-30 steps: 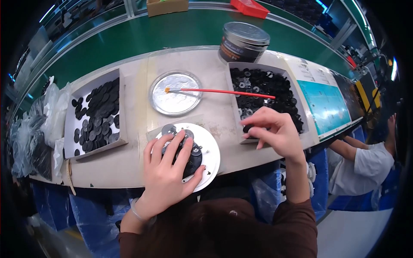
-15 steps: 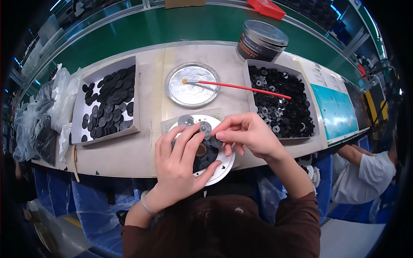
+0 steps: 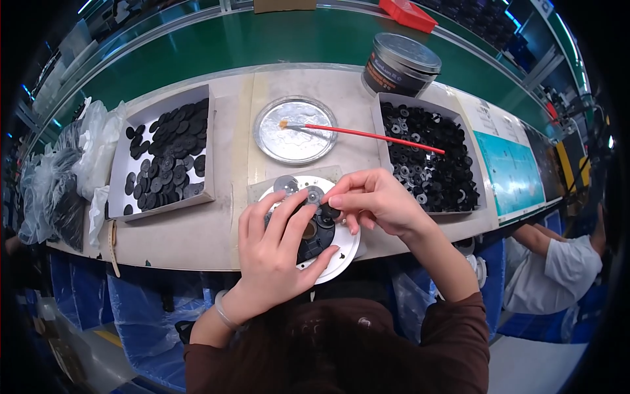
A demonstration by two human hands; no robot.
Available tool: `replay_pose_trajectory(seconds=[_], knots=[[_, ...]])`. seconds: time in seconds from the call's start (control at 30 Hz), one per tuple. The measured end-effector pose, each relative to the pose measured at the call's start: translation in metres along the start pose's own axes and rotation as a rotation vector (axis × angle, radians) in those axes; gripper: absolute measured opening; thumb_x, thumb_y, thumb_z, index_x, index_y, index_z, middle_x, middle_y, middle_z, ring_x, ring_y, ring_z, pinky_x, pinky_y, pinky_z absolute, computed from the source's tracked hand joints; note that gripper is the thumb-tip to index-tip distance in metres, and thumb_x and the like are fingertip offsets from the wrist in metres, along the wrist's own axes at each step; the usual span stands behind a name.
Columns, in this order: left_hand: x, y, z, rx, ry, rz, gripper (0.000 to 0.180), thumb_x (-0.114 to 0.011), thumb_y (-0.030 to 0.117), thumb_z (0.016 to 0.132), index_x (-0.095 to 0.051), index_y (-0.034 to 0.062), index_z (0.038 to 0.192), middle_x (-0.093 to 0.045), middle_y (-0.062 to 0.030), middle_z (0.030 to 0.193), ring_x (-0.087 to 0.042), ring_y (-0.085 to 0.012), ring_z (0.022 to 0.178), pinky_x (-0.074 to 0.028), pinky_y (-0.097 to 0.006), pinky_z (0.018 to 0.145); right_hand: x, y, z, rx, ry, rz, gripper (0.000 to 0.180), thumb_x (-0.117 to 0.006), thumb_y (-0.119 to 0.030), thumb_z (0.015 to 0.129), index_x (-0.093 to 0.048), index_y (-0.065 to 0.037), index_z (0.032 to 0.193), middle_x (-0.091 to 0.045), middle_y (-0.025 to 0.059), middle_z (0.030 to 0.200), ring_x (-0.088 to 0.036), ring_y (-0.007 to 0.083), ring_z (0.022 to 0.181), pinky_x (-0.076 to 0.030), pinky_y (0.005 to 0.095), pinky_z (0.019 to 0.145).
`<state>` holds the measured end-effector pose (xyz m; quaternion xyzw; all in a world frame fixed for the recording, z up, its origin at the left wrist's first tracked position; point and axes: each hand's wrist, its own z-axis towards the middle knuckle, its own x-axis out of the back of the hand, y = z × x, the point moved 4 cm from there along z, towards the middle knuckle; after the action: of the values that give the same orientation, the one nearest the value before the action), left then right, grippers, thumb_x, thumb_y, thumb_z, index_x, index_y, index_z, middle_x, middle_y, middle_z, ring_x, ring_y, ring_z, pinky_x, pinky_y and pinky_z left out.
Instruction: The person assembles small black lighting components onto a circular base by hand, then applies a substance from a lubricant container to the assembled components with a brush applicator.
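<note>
A white round plate [image 3: 348,244] carrying a black housing [image 3: 319,244] and grey gears [image 3: 314,195] lies at the near edge of the bench. My left hand [image 3: 272,253] steadies it, fingers curved over the gears and thumb along the plate's near side. A brass-coloured ring [image 3: 310,230] shows in the housing. Above the plate's right side, my right hand [image 3: 377,200] pinches a small black gear [image 3: 330,211] between thumb and forefinger, close against the other gears. My left fingers hide part of the assembly.
Black discs fill a shallow box [image 3: 211,148] at left; a second box [image 3: 382,141] at right holds small black and grey parts. A red-handled brush [image 3: 367,133] spans a round metal lid [image 3: 275,148] and the right box. Behind stand a tin [image 3: 400,65] and plastic bags [image 3: 98,151] at far left.
My right fingers have shifted slightly, and the small black gear they pinch now shows more clearly. My left hand stays on the plate almost unmoved.
</note>
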<state>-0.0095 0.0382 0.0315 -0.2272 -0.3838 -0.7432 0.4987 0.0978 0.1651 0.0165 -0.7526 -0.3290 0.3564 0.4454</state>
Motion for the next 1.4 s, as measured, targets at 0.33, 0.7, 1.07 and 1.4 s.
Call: replay_pose_trajectory(seconds=[0.33, 0.7, 1.07, 1.4], knots=[[0.0, 0.0, -0.001, -0.006, 0.016, -0.003, 0.051, -0.073, 0.028, 0.063, -0.056, 0.0024, 0.103, -0.053, -0.0114, 0.11, -0.047, -0.0303, 0.103, -0.036, -0.041, 0.084, -0.007, -0.023, -0.014, 0.287, 0.149, -0.514, 0.012, -0.062, -0.006, 0.079, -0.062, 0.002, 0.088, -0.061, 0.0016, 0.073, -0.054, 0.0038, 0.064, -0.042, 0.0177, 0.056], [0.002, 0.004, 0.002, -0.015, -0.059, 0.042, 0.044, -0.075, 0.024, 0.06, -0.065, 0.0131, 0.102, -0.054, -0.0095, 0.115, -0.044, -0.0308, 0.107, -0.037, -0.04, 0.089, 0.066, -0.038, -0.073, 0.409, 0.715, -0.81, 0.008, -0.061, -0.006, 0.08, -0.063, 0.001, 0.082, -0.059, -0.0012, 0.069, -0.049, 0.003, 0.059, -0.039, 0.0166, 0.054], [0.003, 0.003, 0.002, -0.037, -0.017, 0.04, 0.042, -0.074, 0.024, 0.061, -0.065, 0.0114, 0.1, -0.054, -0.0095, 0.113, -0.046, -0.0308, 0.104, -0.037, -0.04, 0.085, 0.077, -0.015, -0.05, 0.25, 0.759, -1.294, 0.017, -0.068, -0.013, 0.066, -0.067, -0.005, 0.081, -0.061, 0.0086, 0.074, -0.055, 0.0198, 0.061, -0.046, 0.0303, 0.059], [0.002, 0.004, -0.001, -0.051, 0.023, 0.032, 0.037, -0.068, 0.03, 0.068, -0.063, 0.011, 0.1, -0.055, -0.0087, 0.11, -0.049, -0.0285, 0.101, -0.037, -0.039, 0.085, 0.073, -0.015, -0.043, 0.211, 0.725, -1.286, 0.018, -0.07, -0.008, 0.061, -0.058, -0.002, 0.074, -0.056, 0.0075, 0.069, -0.053, 0.0191, 0.062, -0.045, 0.03, 0.06]])
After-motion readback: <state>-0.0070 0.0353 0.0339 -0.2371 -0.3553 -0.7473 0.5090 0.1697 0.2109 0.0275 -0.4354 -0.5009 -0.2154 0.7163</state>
